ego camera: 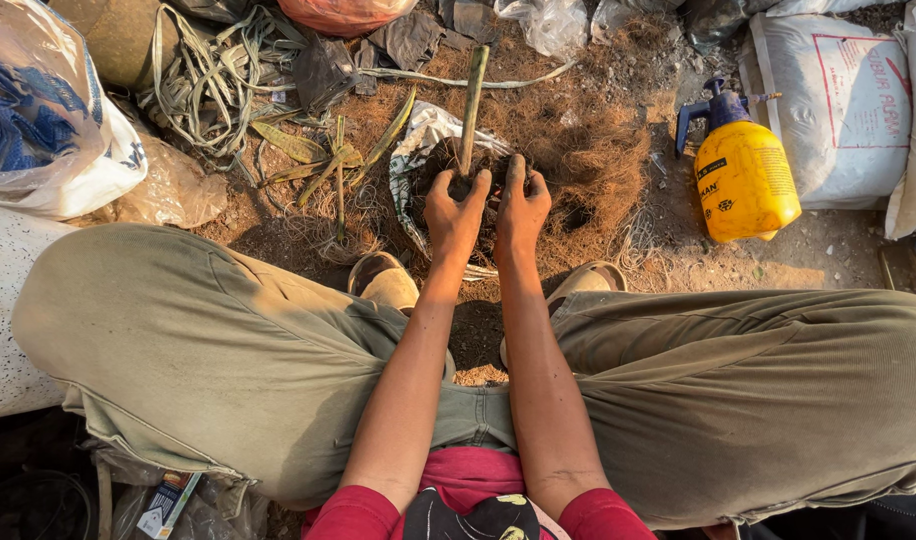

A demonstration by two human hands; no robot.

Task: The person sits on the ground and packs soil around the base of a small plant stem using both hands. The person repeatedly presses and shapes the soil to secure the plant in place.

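I sit low with my knees spread, both arms reaching down between them. My left hand (456,213) and my right hand (521,208) press side by side around a dark ball of soil (444,163) at the foot of a thin green plant stem (472,105) that points away from me. The soil ball rests on a crumpled clear plastic sheet (424,134). Brown coconut-like fibre (588,150) is heaped on the ground around and to the right of it. My fingers are dirty and curled onto the soil.
A yellow pump sprayer (743,175) with a blue handle stands at right beside white sacks (838,100). Coiled pale straps (213,85) and dry leaves (308,150) lie at upper left, near a white bag (48,120). My sandalled feet (383,280) flank the work spot.
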